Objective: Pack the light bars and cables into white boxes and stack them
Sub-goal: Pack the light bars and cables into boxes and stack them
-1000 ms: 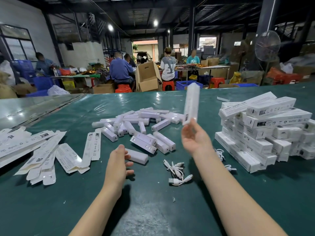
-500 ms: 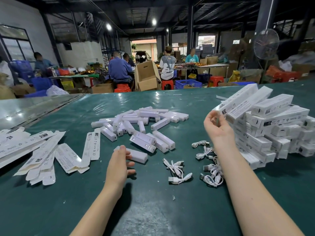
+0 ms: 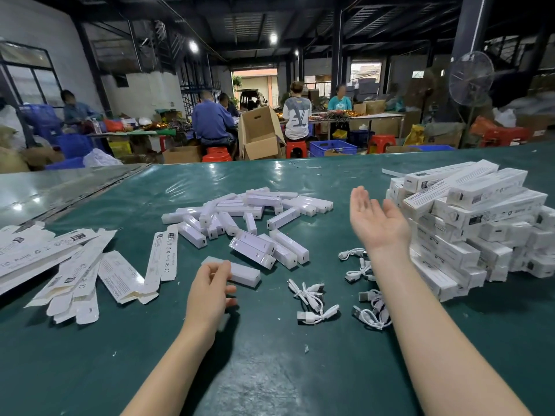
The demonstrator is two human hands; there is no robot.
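left hand (image 3: 210, 292) is hovering, fingers (image 3: 220, 272) loosely curled, holding nothing | nearest light bar (image 3: 244, 274) is lying on the bench (image 3: 270, 370) just beyond those fingers, long axis running left-right | right hand (image 3: 377, 220) is hanging wide open, palm up, beside the box stack (image 3: 480, 223), farther off

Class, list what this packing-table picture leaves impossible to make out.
Head view, left hand: its fingers cover one end of the light bar; hold unclear.
Head view, stack of white boxes: cut by the right edge.
Head view, flat cartons: cut by the left edge; print too small.
Head view, cables: partly behind the right forearm.
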